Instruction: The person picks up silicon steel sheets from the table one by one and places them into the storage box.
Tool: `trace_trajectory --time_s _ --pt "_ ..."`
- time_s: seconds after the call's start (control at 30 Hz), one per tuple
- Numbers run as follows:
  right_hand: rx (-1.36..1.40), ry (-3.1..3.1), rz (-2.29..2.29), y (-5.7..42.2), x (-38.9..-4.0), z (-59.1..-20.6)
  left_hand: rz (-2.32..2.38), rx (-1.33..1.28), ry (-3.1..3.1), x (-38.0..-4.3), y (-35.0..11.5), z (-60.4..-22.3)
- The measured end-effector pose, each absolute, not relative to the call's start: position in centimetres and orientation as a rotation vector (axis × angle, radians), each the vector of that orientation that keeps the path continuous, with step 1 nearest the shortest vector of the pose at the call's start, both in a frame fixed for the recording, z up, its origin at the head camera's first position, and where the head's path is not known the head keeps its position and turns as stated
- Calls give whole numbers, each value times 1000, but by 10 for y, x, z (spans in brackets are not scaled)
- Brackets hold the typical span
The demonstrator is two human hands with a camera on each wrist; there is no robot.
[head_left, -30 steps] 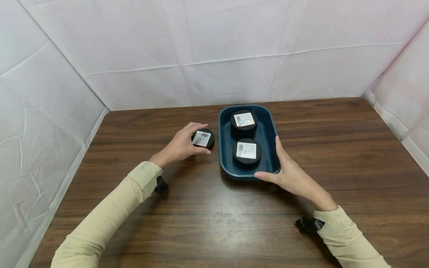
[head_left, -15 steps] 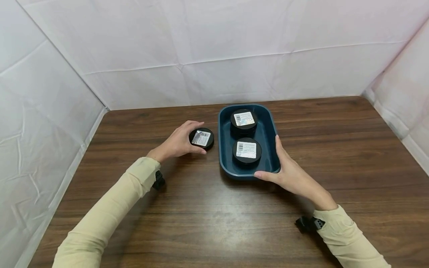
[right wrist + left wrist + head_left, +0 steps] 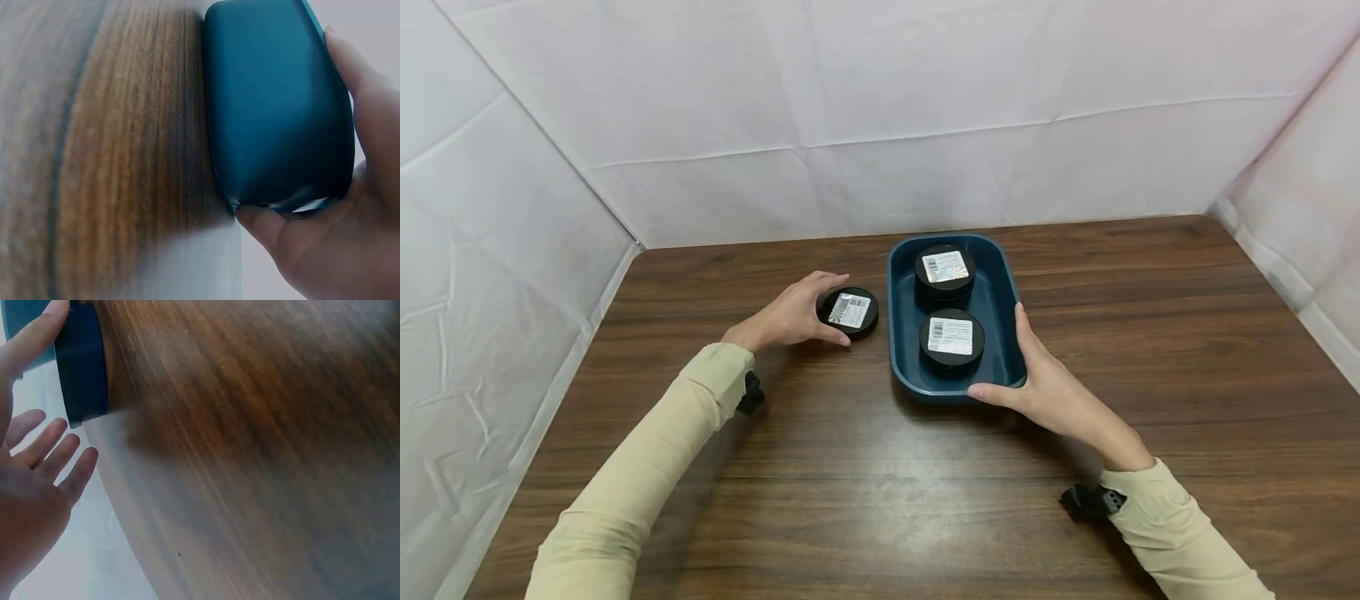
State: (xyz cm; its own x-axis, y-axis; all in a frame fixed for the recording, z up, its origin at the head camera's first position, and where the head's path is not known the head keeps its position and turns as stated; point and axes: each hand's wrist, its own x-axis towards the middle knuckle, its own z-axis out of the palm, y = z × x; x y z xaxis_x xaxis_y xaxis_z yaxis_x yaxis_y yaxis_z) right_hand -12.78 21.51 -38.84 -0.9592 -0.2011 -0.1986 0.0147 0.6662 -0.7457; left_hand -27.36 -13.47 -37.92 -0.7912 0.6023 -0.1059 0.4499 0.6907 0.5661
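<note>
A flat, round black container [image 3: 852, 312] with a white barcode label lies on the table left of the tray. My left hand [image 3: 782, 320] stands at its left side, thumb and fingers spread; in the left wrist view the fingers [image 3: 53, 450] are extended and apart from the black container [image 3: 84, 369]. At the near right corner of a dark blue tray [image 3: 997, 308], my right hand [image 3: 1056, 400] grips the rim and side, as the right wrist view of the tray [image 3: 281, 106] confirms. Inside the tray are a labelled black container [image 3: 951, 343] in front and a taller black stack [image 3: 944, 279] behind.
The brown wooden table [image 3: 880, 492] reaches back to a white cloth wall [image 3: 820, 183]. Cloth sides stand at left and right. A small black camera [image 3: 750, 393] sits on the left wrist, another camera [image 3: 1090, 504] on the right.
My left hand has drawn back slightly to the left, its fingers leaving the far and near sides of the round container, which stays on the table. The right hand and tray hold still.
</note>
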Motion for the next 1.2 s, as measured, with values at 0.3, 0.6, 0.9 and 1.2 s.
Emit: trace_trajectory --time_s 0.3,0.6,0.9,1.2 --pt "-152 2623 -1172 214 -128 -389 773 819 2604 -277 -135 -382" --pt "-158 2615 -1179 213 -130 -392 746 815 2591 -278 -137 -382" --pt "-156 2624 -1171 214 -129 -390 720 827 2604 -277 -137 -383" --pt "-157 2628 -1165 213 -129 -391 724 802 2616 -277 -137 -385"
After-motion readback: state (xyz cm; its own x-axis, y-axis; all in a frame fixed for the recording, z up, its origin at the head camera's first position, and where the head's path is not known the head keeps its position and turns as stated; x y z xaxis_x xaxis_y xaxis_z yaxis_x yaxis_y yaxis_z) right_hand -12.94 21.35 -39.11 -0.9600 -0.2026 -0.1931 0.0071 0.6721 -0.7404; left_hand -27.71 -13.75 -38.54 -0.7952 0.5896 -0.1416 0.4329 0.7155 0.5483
